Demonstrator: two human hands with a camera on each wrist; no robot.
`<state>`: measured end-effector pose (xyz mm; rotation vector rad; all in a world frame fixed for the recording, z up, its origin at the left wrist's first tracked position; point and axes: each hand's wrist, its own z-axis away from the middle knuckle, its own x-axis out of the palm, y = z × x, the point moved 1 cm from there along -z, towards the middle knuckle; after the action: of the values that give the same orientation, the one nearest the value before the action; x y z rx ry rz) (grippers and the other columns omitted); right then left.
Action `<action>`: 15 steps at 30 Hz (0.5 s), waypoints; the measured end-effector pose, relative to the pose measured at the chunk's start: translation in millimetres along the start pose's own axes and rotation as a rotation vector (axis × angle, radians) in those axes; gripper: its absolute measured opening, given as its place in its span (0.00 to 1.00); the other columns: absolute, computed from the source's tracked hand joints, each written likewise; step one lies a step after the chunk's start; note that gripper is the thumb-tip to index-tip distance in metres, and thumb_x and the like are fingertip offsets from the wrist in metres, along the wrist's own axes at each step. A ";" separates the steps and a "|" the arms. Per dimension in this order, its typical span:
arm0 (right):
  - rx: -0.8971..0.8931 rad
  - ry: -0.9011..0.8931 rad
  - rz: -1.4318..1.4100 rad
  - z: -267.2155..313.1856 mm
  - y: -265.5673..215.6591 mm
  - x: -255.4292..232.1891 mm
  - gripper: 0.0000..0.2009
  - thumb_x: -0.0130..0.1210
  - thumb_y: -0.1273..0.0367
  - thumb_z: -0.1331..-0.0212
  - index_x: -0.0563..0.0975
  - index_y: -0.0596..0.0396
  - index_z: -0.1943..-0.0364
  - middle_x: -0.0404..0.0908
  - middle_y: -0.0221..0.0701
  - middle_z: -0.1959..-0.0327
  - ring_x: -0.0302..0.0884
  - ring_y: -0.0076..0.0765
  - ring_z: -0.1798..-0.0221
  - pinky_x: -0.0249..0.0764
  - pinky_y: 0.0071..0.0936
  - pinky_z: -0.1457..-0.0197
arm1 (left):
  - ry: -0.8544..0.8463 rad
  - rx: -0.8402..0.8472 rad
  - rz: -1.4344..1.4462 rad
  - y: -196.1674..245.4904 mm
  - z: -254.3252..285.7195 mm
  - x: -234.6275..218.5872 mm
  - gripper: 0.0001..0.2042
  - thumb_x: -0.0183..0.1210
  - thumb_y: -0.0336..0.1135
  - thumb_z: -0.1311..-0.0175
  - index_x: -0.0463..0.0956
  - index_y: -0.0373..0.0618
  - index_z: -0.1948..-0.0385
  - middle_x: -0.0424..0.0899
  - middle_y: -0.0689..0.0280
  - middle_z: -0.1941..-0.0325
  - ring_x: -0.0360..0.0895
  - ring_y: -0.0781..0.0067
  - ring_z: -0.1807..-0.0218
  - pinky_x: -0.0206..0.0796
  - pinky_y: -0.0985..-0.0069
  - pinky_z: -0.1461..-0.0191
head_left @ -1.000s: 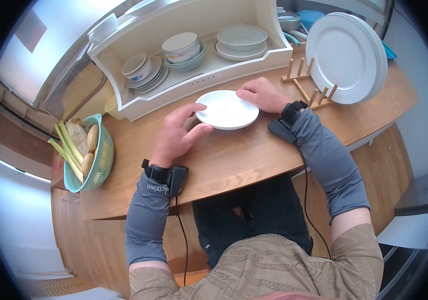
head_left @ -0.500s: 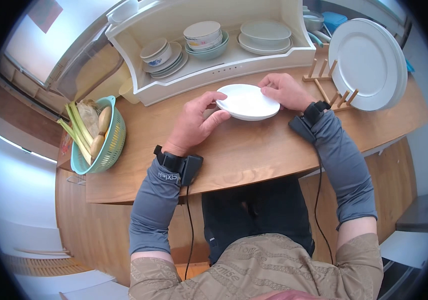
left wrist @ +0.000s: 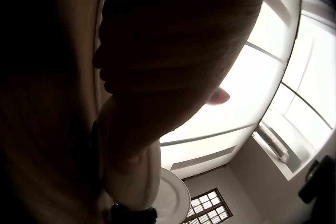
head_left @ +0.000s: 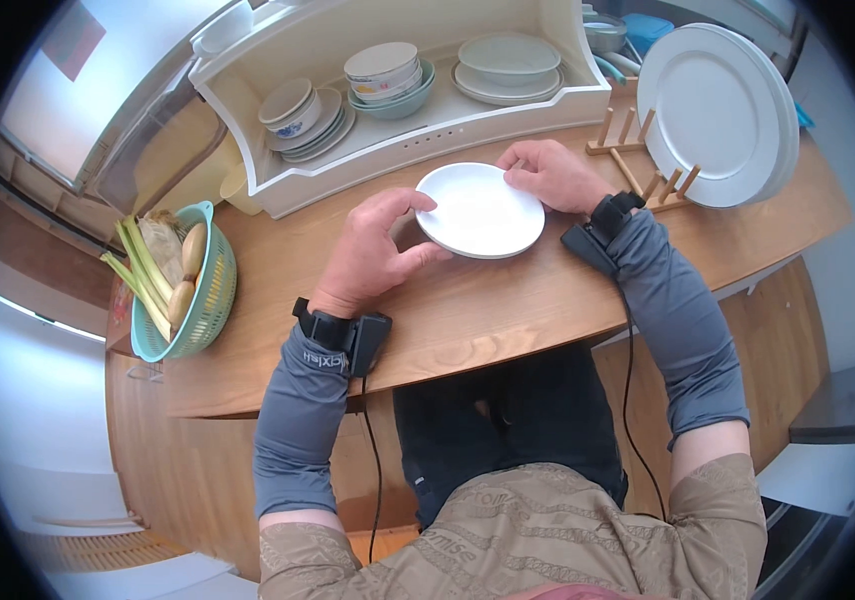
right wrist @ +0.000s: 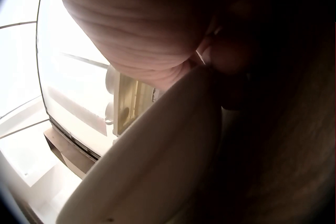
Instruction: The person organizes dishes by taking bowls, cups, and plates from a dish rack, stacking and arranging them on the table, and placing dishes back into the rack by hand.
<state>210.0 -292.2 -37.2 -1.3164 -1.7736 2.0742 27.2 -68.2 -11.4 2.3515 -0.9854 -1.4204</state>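
Observation:
A small white dish (head_left: 481,212), round and shallow, is held between both hands just over the wooden table in the head view. My left hand (head_left: 364,248) grips its left side, with the fingers at the rim and the thumb along the near edge. At the far right rim, my right hand (head_left: 560,178) pinches the dish, its thumb on top and the other fingers curled below. From the right wrist, the pale underside of the dish (right wrist: 152,156) shows close up. The left wrist view is dark, with the hand (left wrist: 173,51) covering much of it.
Behind the dish stands a white shelf unit (head_left: 438,150) with stacked bowls and plates. Large white plates (head_left: 713,115) stand upright in a wooden rack (head_left: 620,165) at the right. A teal basket (head_left: 213,290) with vegetables sits at the table's left end.
The dish has tipped, so its inner face shows rounder than half a second ago, when it looked flatter. Both hands keep their hold. The head view has shifted slightly.

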 end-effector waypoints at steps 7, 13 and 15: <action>-0.046 0.027 -0.097 -8.5 17.5 4.7 0.10 0.57 0.70 0.33 0.82 0.62 0.54 0.83 0.29 0.72 0.76 0.19 0.76 0.73 0.23 0.75 | 0.015 -0.024 0.037 3.5 -0.3 -1.3 0.23 0.77 0.38 0.54 0.79 0.39 0.58 0.85 0.53 0.56 0.83 0.53 0.52 0.74 0.66 0.45; -0.024 0.027 -0.184 -10.4 23.2 6.7 0.11 0.57 0.68 0.31 0.82 0.62 0.53 0.84 0.28 0.72 0.75 0.17 0.77 0.71 0.20 0.77 | -0.002 -0.044 0.071 7.1 1.2 -4.6 0.24 0.78 0.42 0.53 0.79 0.39 0.58 0.85 0.54 0.57 0.83 0.53 0.53 0.74 0.67 0.47; -0.020 0.041 -0.169 -12.0 23.3 7.6 0.10 0.57 0.69 0.31 0.82 0.62 0.53 0.84 0.28 0.71 0.75 0.17 0.77 0.71 0.19 0.77 | -0.011 -0.077 0.060 7.0 1.3 -4.4 0.25 0.79 0.40 0.54 0.79 0.40 0.57 0.85 0.60 0.57 0.82 0.63 0.53 0.73 0.69 0.44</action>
<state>223.1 -286.0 -60.2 -1.1611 -1.8235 1.9320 21.7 -70.4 -5.4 2.2427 -0.9778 -1.4237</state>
